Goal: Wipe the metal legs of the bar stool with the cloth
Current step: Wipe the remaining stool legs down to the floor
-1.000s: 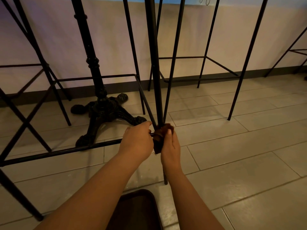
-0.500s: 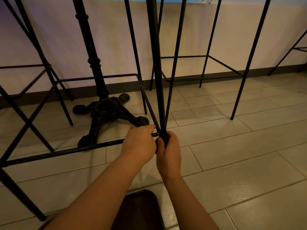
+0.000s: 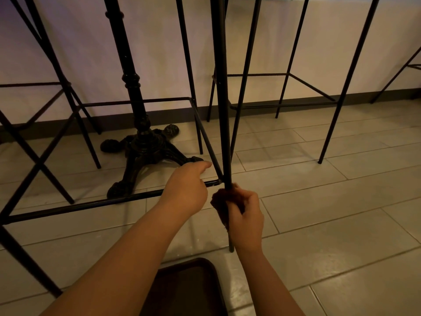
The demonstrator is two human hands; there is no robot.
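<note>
The black metal leg [image 3: 222, 99] of the bar stool runs down the middle of the view to the tiled floor. My right hand [image 3: 247, 218] is closed around its lower part, below the footrest joint, with a dark brown cloth [image 3: 219, 207] wrapped between palm and leg. My left hand [image 3: 188, 190] rests over the horizontal footrest bar [image 3: 91, 205] just left of the leg; its fingers curl round the bar and hide the grip. The leg's foot [image 3: 231, 248] shows under my right wrist.
An ornate black cast-iron table base [image 3: 142, 147] stands behind the footrest. More thin black stool frames stand at the left [image 3: 45, 71] and right [image 3: 348, 71]. A dark brown tray [image 3: 186, 288] lies on the floor at the bottom edge. A pale wall with dark skirting is behind.
My right hand has slid down the leg with the cloth, from the footrest joint to just below it. My left hand has stayed on the footrest bar.
</note>
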